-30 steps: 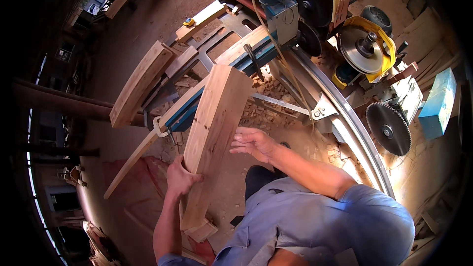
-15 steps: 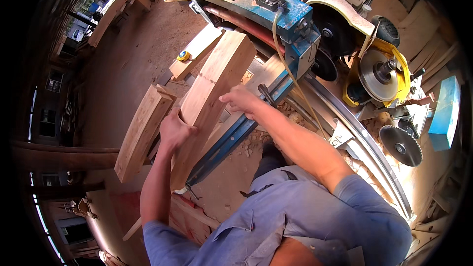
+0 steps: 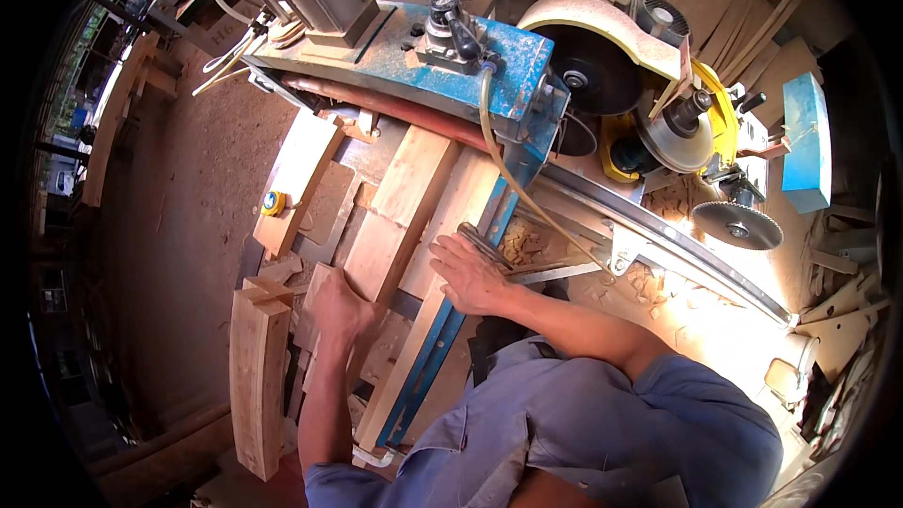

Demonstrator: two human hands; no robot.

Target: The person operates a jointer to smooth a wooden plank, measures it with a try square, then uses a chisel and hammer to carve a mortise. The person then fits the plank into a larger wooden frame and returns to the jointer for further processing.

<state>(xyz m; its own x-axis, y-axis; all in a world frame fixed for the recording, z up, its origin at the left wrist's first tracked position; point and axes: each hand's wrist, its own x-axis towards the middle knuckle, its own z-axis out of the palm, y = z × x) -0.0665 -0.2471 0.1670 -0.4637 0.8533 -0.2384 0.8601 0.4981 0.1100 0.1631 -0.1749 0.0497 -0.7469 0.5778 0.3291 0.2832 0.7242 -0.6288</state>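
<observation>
A thick wooden beam [image 3: 393, 212] lies lengthwise on the bed of a blue machine [image 3: 513, 71], its far end reaching to the red roller or bar under the machine's blue crosspiece. My left hand [image 3: 340, 309] is closed at the beam's left edge near its close end; its fingertips are partly hidden. Right of the beam runs a paler wooden strip [image 3: 461, 198] along a blue rail [image 3: 425, 367]. Across that strip my right hand [image 3: 470, 273] rests with fingers spread, right beside a dark metal handle [image 3: 484, 245].
Joined wooden pieces [image 3: 259, 367] stand left of the bed. A yellow tape measure [image 3: 274, 203] sits by a pale board [image 3: 306, 165]. At the right are exposed circular saw blades [image 3: 738, 224], a yellow guard [image 3: 722, 118], a hose [image 3: 486, 122] and a blue block [image 3: 806, 141].
The beam, earlier raised and slanted in my left hand, now lies down between the strip and the other wood. My right hand has gone from pointing beside the beam to resting spread on the strip.
</observation>
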